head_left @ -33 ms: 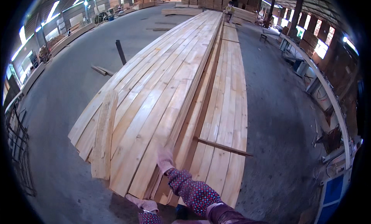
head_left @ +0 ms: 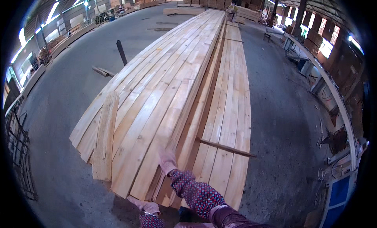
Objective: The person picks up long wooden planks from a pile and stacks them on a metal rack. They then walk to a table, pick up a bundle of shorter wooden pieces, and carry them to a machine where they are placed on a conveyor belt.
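Amid a broad grey concrete floor (head_left: 63, 110), a long stack of pale, knotty wooden boards (head_left: 157, 82) is stretching from the foreground into the distance. Cream and honey tones are being shown, dark seams are dividing the boards, and the near ends are standing unevenly. To its right, a lower layer of pale wooden boards (head_left: 229, 90) is running alongside, being separated from it by a shadowed brown channel. Part of the stack's left near corner is being covered by a short, rough-edged wooden plank (head_left: 104, 141), lying aslant. The stack's right edge is being touched by the pink-gloved right hand (head_left: 168, 161); its fingers are blurring, so their closure cannot be told. The near end is being met by the pink-gloved left hand (head_left: 145, 205), whose grip cannot be told either. Crosswise, a thin brown wooden strip (head_left: 227, 147) is being borne by the lower layer.
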The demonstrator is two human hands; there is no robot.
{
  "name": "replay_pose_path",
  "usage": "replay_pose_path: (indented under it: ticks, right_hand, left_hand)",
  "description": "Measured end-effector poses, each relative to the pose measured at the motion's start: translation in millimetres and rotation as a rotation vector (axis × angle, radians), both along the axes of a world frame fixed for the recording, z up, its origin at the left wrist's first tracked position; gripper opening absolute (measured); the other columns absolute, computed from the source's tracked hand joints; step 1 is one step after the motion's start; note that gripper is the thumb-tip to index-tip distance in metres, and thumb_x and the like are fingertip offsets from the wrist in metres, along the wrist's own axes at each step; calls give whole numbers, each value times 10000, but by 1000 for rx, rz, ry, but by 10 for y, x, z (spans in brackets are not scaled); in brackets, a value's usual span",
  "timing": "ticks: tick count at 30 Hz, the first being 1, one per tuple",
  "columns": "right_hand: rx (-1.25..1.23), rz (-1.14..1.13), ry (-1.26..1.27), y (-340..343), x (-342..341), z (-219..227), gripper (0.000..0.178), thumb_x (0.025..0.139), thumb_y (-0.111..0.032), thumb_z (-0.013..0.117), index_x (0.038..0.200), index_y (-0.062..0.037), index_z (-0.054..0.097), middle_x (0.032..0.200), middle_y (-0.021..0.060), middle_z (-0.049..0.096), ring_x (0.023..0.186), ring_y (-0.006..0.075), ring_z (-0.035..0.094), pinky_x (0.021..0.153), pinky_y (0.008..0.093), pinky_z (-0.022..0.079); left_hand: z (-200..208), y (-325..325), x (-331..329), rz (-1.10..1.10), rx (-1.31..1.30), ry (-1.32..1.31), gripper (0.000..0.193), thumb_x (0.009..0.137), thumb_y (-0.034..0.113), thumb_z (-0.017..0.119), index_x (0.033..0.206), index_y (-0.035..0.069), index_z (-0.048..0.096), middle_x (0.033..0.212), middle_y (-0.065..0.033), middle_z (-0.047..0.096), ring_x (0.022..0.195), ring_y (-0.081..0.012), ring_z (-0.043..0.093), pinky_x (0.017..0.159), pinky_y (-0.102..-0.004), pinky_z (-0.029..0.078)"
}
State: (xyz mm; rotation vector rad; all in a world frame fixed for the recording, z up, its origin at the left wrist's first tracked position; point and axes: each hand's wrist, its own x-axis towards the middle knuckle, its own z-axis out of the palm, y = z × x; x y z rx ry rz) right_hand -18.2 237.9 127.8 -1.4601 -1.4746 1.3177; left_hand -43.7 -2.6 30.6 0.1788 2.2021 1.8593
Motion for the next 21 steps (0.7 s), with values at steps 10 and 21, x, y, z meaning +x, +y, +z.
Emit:
replay_pose_path:
  ticks: [10, 21]
  right_hand:
    - [-53, 252, 48, -452, 882, -732, 698, 853, -518, 434, 1341, -35, 310, 1309, 187, 433, 1168, 342, 451, 975, 368, 343]
    - [264, -12, 765, -32, 650, -744, 601, 945, -379, 304, 1389, 5, 176, 1434, 145, 218, 1326, 242, 213, 1092, 319, 144]
  left_hand:
    - [704, 59, 534, 27, -234, 589, 715, 893, 456, 401, 1370, -38, 203, 1424, -235, 191, 1345, -313, 135, 1103, -395, 82]
    - [547, 61, 256, 119, -466, 863, 978, 637, 157, 764, 1386, 15, 152, 1429, -172, 171, 1311, -339, 187, 1069, -449, 245]
